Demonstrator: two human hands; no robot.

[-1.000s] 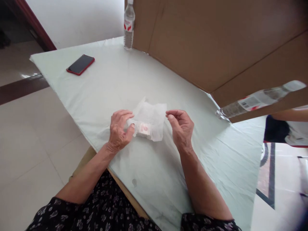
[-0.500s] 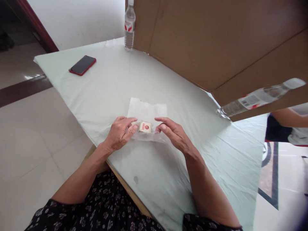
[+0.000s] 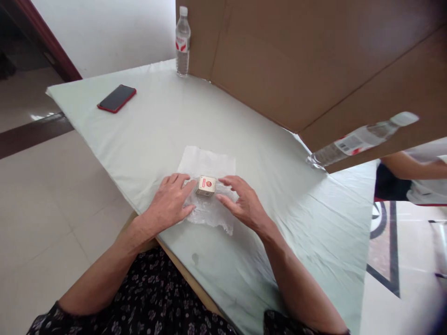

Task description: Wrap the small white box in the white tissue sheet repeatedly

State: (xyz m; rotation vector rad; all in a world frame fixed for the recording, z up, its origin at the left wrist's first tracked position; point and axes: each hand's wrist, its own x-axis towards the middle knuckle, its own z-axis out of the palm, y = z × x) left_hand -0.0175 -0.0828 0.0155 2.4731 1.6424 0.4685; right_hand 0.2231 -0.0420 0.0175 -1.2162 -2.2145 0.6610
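A small cream-coloured box (image 3: 206, 185) with a red print on top rests on a white translucent wrapping sheet (image 3: 209, 160), probably thin foam or bubble wrap. The sheet is spread on the table, reaching beyond the box on its far and near sides. To the left of the box, my left hand (image 3: 171, 200) lies on the sheet's left edge, fingers apart. On the other side my right hand (image 3: 244, 200) has its thumb and fingers spread close to the box, holding nothing.
A pale green cloth covers the table (image 3: 157, 121). A phone (image 3: 117, 98) in a red case lies at the far left. One water bottle (image 3: 182, 44) stands at the back; another bottle (image 3: 359, 142) is by the cardboard panel (image 3: 272, 65). A person's arm (image 3: 408, 165) shows at right.
The near part of the sheet, raised against the box before, now lies flat toward me. Both hands have opened wider beside the box. The view has shifted slightly.
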